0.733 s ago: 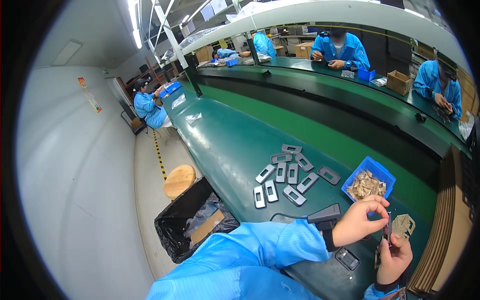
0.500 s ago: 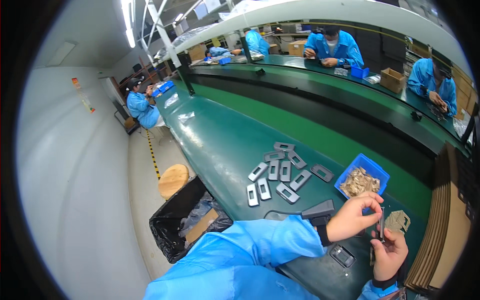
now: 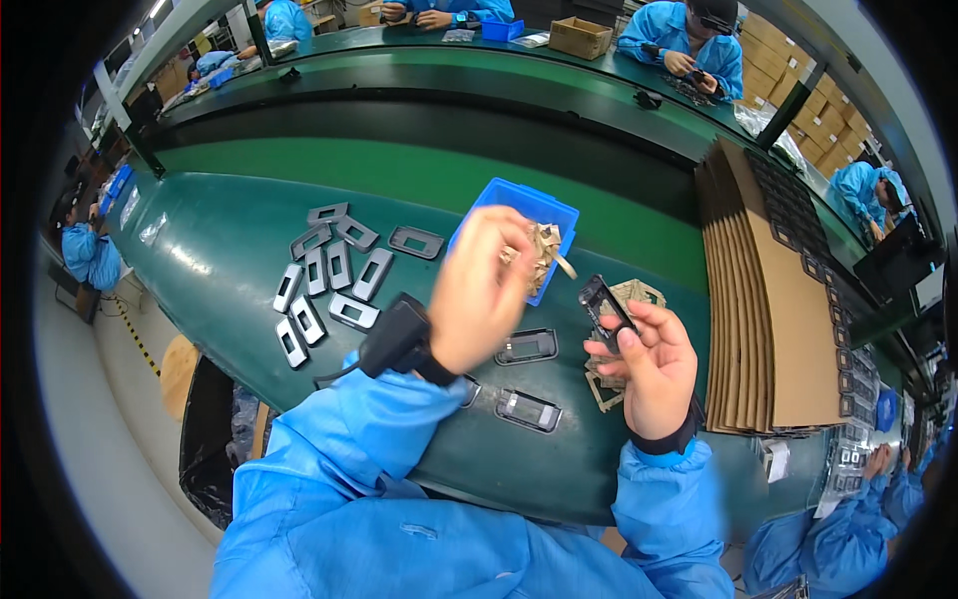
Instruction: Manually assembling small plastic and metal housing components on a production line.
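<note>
My right hand [image 3: 654, 369] grips a small black rectangular plastic frame [image 3: 602, 302], tilted above the table between thumb and fingers. My left hand [image 3: 479, 290] is over the near left side of a blue bin [image 3: 547, 208]; its fingers are smeared by motion, so whether they hold anything cannot be made out. Tan paper scraps [image 3: 545, 245] fill the bin, and one strip stands out past its right side. Under and beside my right hand lie tan cut-out sheets [image 3: 641, 292]. Two dark frames with windows [image 3: 529, 409] rest on the table between my hands, with another partly hidden by my left wrist.
Several grey frames [image 3: 339, 265] lie grouped at the left on the green table [image 3: 230, 215]. Upright cardboard sheets [image 3: 733, 299] stand at the right, beside rows of black parts [image 3: 798, 215]. A black-lined box [image 3: 210, 439] sits below the left edge. Co-workers [image 3: 689, 45] sit across the bench.
The view has swung to the right. My hands, formerly together at a dark part, have separated: the left has moved over the blue bin, while the right keeps the black frame.
</note>
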Tool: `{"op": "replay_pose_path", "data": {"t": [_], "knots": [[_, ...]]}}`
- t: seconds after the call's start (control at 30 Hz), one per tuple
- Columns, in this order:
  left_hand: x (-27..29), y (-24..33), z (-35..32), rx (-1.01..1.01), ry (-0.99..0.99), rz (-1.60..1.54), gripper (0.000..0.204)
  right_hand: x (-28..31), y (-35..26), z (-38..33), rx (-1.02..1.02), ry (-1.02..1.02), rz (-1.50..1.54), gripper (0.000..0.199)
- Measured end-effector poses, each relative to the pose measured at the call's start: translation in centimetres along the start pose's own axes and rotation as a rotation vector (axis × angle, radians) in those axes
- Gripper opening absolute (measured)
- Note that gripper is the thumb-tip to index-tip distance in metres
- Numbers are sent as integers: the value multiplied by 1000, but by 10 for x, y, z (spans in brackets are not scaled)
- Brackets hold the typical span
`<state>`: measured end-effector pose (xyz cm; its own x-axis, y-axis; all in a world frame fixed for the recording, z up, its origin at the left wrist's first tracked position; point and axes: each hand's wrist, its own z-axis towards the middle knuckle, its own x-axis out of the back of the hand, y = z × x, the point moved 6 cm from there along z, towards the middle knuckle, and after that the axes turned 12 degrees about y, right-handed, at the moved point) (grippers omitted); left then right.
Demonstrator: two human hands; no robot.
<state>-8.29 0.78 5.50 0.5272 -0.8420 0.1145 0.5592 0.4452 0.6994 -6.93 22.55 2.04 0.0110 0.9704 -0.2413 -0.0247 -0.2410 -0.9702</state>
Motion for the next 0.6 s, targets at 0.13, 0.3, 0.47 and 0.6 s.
{"op": "replay_pose_path", "data": {"t": [0.13, 0.3, 0.47, 0.6], "knots": [[13, -31, 20, -143, -163, 488, 9, 2, 9, 7, -11, -9, 36, 27], [9, -13, 10, -314, -96, 523, 18, 5, 19, 2, -38, -12, -26, 26], [-2, 2, -1, -305, -8, 415, 13, 7, 18, -4, 17, -20, -143, 15], [2, -17, 1, -224, -80, 554, 9, 2, 19, -4, 29, -26, -168, 13]]}}
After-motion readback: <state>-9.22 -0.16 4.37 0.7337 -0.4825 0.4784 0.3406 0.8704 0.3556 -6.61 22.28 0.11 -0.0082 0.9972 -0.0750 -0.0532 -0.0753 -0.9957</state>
